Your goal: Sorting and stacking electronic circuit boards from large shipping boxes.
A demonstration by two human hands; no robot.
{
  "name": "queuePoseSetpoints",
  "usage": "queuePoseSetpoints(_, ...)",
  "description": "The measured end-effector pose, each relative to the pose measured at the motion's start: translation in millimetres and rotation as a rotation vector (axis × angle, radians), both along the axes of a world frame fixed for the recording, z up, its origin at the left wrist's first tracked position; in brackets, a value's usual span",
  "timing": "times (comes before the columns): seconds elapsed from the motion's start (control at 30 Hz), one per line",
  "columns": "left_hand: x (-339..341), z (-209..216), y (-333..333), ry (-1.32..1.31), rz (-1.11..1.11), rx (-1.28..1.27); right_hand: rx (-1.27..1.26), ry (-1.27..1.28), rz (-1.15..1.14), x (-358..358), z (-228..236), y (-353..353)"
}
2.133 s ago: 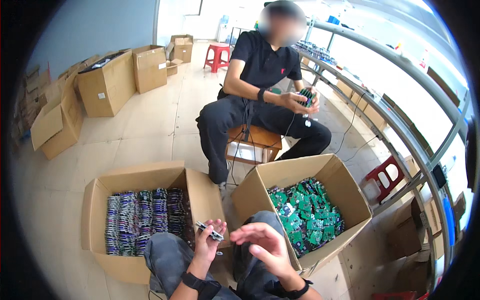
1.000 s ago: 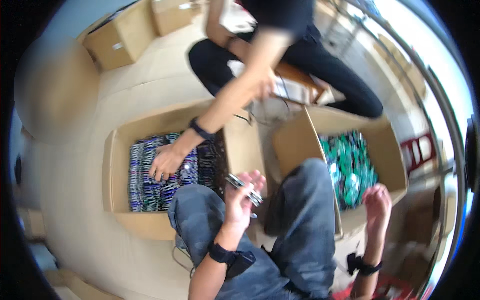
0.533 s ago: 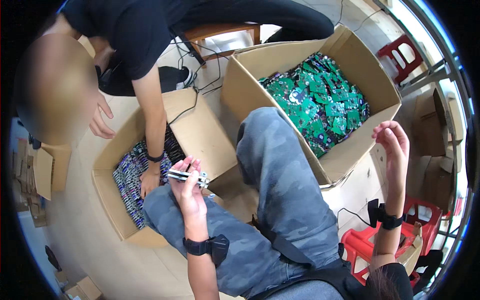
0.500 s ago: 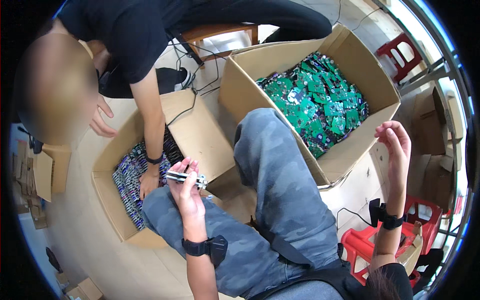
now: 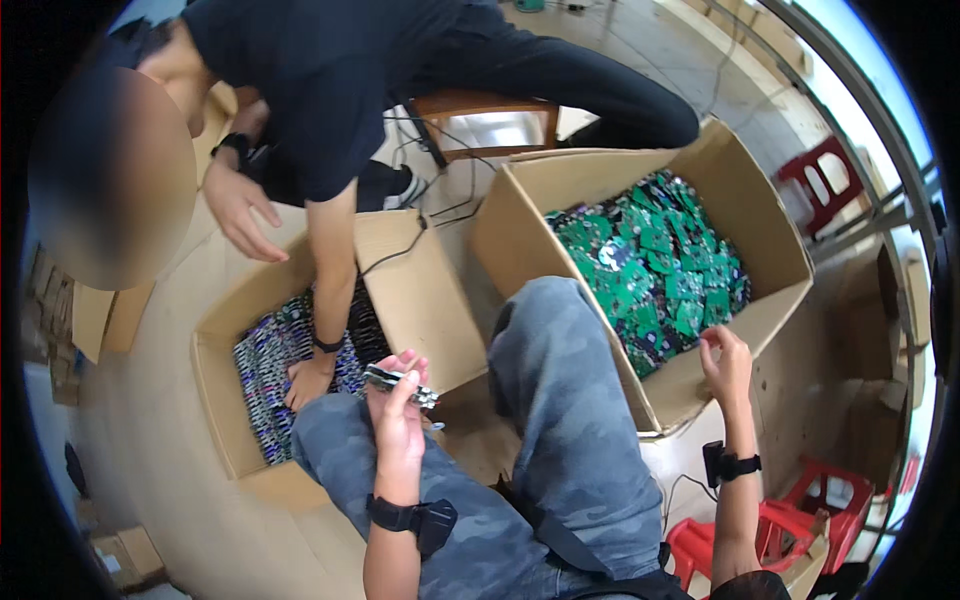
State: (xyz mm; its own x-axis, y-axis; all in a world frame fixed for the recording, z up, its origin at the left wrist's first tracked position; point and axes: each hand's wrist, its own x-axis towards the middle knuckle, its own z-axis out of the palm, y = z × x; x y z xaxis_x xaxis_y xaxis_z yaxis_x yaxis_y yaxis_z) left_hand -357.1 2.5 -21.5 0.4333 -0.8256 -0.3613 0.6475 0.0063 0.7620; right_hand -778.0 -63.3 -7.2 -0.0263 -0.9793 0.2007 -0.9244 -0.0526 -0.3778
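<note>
My left hand (image 5: 398, 425) is closed around a small stack of circuit boards (image 5: 392, 378), held above my left thigh with the boards' edges showing. My right hand (image 5: 728, 368) is by the near right wall of a large cardboard box (image 5: 690, 395), its fingers curled together; whatever is between them, if anything, is hidden. Inside that box lies a loose heap of green circuit boards (image 5: 655, 260). To the left, a second cardboard box (image 5: 215, 400) holds boards packed on edge in tight rows (image 5: 268, 385).
Across from me a person in dark clothes (image 5: 350, 80) reaches one hand (image 5: 312, 382) into the left box. A raised box flap (image 5: 420, 290) stands between the boxes. Black cables (image 5: 465, 210) lie on the floor. Red plastic stools (image 5: 830, 490) are at my right.
My right hand has come down and left, nearer the box of loose boards. My left hand still grips its stack. The whole scene sits lower in view; the other person's free hand has shifted right.
</note>
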Motion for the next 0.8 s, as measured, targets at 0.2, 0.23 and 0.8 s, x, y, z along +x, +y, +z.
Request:
queuePoseSetpoints(0.2,1.8,7.1,-0.2,-0.008,-0.013,-0.039,0.414,0.121,0.042,3.4,-19.9,-17.4)
queuePoseSetpoints(0.23,0.6,6.5,-1.5,-0.001,-0.002,-0.036,0.471,0.164,0.059,5.2,-18.9,-20.1)
queuePoseSetpoints(0.8,2.3,7.1,-2.7,0.021,-0.007,0.025,0.086,-1.397,0.614,222.7,146.8,38.4)
